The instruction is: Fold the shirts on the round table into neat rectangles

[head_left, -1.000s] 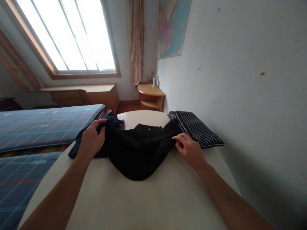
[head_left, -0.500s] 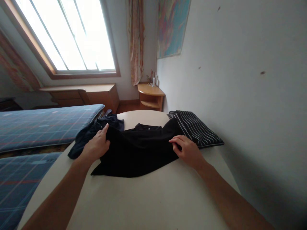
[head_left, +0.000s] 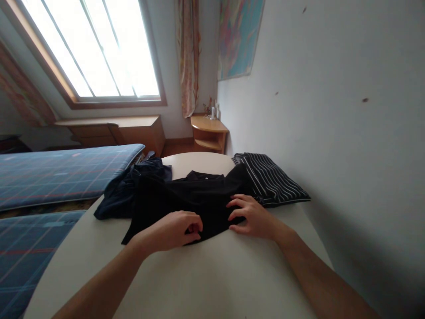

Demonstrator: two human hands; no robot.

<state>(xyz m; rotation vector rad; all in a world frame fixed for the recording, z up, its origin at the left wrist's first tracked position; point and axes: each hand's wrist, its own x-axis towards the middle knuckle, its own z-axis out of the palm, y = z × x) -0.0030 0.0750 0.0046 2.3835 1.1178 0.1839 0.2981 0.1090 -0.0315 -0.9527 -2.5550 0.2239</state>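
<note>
A black garment [head_left: 206,199] lies spread on the pale round table [head_left: 212,283], its collar at the far side. My left hand [head_left: 181,228] is over the garment's near edge, its fingers curled and apart from the thumb, with nothing visible between them. At the garment's right part rests my right hand [head_left: 247,215], fingers spread and bent, holding nothing. Dark navy clothing [head_left: 117,197] is bunched at the left, touching the black garment. On the right, a folded black cloth with white stripes [head_left: 277,179] lies against the garment's sleeve.
Blue plaid mattresses [head_left: 66,173] stand beside the table on the left. A white wall [head_left: 348,146] runs along the right. Beyond the table are a corner shelf [head_left: 209,125] and a wooden desk [head_left: 139,122] under the window.
My left hand has left the garment's left shoulder and moved right and nearer to the near edge. My right hand has shifted slightly left and down, its fingers now spread.
</note>
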